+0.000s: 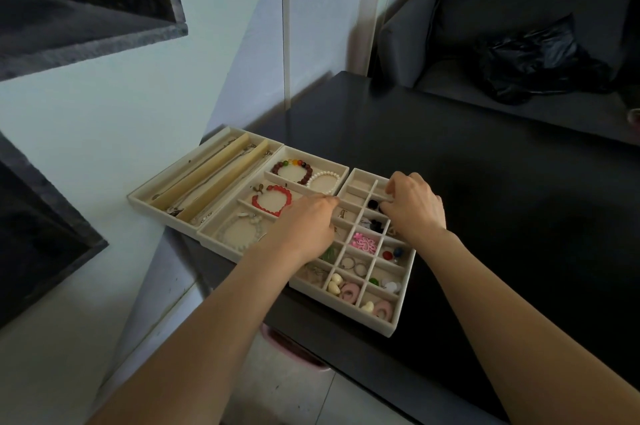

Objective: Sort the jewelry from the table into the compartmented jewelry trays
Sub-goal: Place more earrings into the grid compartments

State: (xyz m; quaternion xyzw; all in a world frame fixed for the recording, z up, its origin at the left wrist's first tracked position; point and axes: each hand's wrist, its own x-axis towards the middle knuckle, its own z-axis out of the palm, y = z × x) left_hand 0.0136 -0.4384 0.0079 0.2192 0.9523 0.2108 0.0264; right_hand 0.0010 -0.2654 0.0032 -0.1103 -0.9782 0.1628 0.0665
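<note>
Three beige jewelry trays lie side by side on the black table point(485, 202). The left tray point(145, 194) holds long rolls and chains. Bead bracelets, one of them a red bracelet point(273, 200), fill the middle tray point(311, 156). The small-compartment tray point(403, 289) holds earrings, rings point(353, 265), a pink piece point(363, 241) and a black piece point(373, 204). My left hand point(304, 227) hovers knuckles up with curled fingers over the seam between the middle and right trays. My right hand point(415, 206) curls its fingertips down at a divider beside the black piece. Whatever either hand holds is hidden.
A dark sofa with a black plastic bag point(533, 60) stands behind the table. A white wall and dark frames are at the left. A pink bin point(291, 345) sits on the floor under the table's near edge.
</note>
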